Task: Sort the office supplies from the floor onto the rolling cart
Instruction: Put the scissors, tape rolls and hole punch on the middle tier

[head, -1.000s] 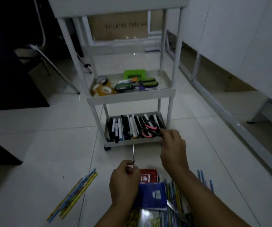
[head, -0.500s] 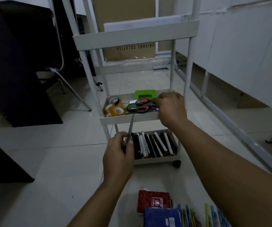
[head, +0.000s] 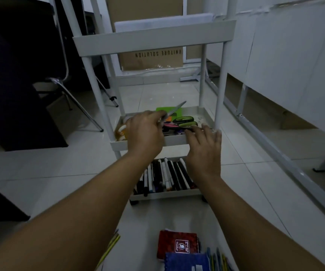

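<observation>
Here, in the head view, the left hand [head: 145,133] is closed around a pair of scissors [head: 172,112], whose metal blades point up and to the right above the middle tray [head: 179,140] of the white rolling cart [head: 153,39]. The right hand [head: 203,148] hovers just in front of that tray's front wall with its fingers spread apart, holding nothing. Inside the tray lie green-handled scissors [head: 185,122], a pink-handled pair [head: 170,125], a green flat item [head: 169,111] at the back and tape rolls [head: 121,132] at the left end. The bottom tray [head: 165,194] holds a row of markers [head: 167,175]. On the floor [head: 60,163] near the person lie a red notebook [head: 178,245], a blue notebook [head: 187,262] overlapping it, and pencils [head: 219,260] beside them.
</observation>
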A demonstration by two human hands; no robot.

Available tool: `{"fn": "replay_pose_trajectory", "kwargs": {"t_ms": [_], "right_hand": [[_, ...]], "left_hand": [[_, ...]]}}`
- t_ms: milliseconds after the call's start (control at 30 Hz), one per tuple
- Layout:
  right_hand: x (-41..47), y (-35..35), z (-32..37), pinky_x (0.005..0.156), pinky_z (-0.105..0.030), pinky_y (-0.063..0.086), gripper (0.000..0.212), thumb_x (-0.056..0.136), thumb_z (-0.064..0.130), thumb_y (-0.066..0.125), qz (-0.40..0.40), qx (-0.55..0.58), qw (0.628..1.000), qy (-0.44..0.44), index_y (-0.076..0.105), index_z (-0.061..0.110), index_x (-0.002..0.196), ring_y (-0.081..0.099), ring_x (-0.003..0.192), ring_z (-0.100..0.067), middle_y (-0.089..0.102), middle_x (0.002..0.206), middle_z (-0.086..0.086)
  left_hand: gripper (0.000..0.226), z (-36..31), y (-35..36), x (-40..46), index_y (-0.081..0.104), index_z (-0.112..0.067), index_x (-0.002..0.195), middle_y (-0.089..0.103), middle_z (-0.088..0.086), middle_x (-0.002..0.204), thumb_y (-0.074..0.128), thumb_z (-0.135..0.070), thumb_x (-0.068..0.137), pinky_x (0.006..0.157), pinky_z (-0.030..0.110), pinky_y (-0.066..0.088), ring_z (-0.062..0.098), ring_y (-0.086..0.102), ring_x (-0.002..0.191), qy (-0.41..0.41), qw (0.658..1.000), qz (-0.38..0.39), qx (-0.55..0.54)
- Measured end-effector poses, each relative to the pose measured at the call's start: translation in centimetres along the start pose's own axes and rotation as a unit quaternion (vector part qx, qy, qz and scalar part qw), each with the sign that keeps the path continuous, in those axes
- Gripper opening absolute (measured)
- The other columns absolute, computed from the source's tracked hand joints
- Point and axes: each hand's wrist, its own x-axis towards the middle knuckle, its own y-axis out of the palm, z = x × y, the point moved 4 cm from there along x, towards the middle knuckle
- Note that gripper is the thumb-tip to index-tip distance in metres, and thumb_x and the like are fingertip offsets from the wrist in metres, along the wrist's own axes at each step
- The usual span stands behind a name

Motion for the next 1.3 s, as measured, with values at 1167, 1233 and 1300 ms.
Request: {"fn": "replay_pose_trajectory", "kwargs": {"t_ms": [1167,1233,1300], "right_hand": [[-19.8,-1.6,-7.7,0.087,-0.036,0.049,0.029,0.097,0.02,0.05,0.111,0.131,0.961,0.217,0.065,0.015,0.122,0.058,0.102,-0.024,0.069,0.11,-0.006],[-23.5,-1.2,-8.2,0.086,-0.038,0.051,0.028,0.097,0.021,0.05,0.158,0.115,0.952,0.233,0.067,0.014,0.119,0.061,0.099,-0.025,0.07,0.108,-0.007],[-26.7,-0.9,-7.9,0.08,-0.036,0.052,0.027,0.097,0.022,0.05,0.21,0.099,0.947,0.224,0.07,0.015,0.115,0.063,0.094,-0.024,0.071,0.102,-0.006]], "left_hand": [[0.032,-0.8,5.5,-23.9,0.064,-0.016,0.121,0.064,0.001,0.117,0.061,-0.017,0.09,0.094,0.03,0.046,0.017,0.057,0.11,-0.145,0.957,0.168,-0.187],[0.029,-0.6,6.5,-27.2,0.065,-0.019,0.118,0.064,-0.001,0.115,0.061,-0.019,0.089,0.092,0.027,0.044,0.016,0.057,0.108,-0.161,0.949,0.215,-0.163],[0.027,-0.4,7.2,-30.0,0.067,-0.02,0.113,0.064,-0.001,0.111,0.061,-0.018,0.088,0.087,0.026,0.043,0.017,0.057,0.103,-0.179,0.941,0.257,-0.13]]}}
